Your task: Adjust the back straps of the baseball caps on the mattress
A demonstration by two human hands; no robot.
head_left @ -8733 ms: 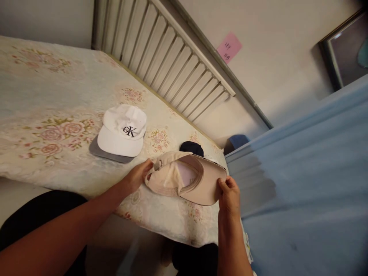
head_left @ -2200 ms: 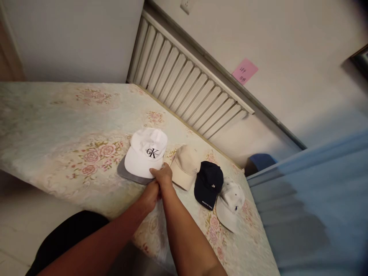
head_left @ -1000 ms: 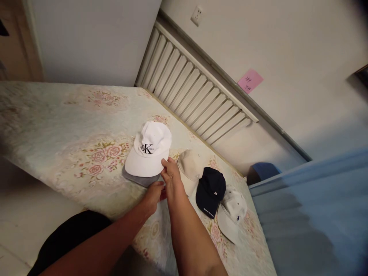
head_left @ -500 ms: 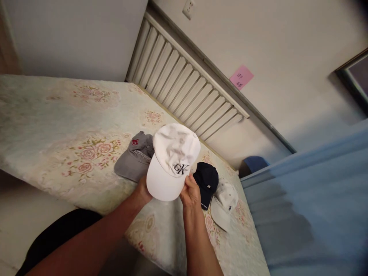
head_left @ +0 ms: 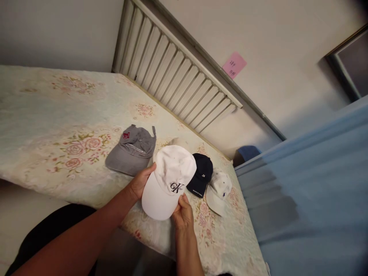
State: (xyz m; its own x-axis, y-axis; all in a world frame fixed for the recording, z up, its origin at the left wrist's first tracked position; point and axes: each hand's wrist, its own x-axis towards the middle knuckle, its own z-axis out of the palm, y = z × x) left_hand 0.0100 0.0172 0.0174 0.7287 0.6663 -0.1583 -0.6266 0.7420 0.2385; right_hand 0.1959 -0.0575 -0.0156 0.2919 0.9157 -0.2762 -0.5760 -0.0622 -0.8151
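Both my hands hold a white cap point(head_left: 169, 180) with a black "CK" logo above the near edge of the flowered mattress point(head_left: 57, 115). My left hand point(head_left: 140, 181) grips its left side and my right hand point(head_left: 182, 215) pinches its brim from below. To the left of it a grey cap point(head_left: 130, 149) with a red mark lies on the mattress. At its right lie a dark navy cap point(head_left: 200, 178) and a pale cap point(head_left: 217, 188). The beige cap is mostly hidden behind the white one.
A slatted metal bed rail point(head_left: 175, 73) runs along the far side of the mattress against the wall. A pink sticky note point(head_left: 234, 65) is on the wall. A blue curtain or sheet point(head_left: 310, 199) fills the right side. A blue object point(head_left: 247, 151) sits in the corner.
I lifted the white cap off the grey cap, which now lies uncovered, and brought it right and toward me over the beige cap. The view shifted slightly.
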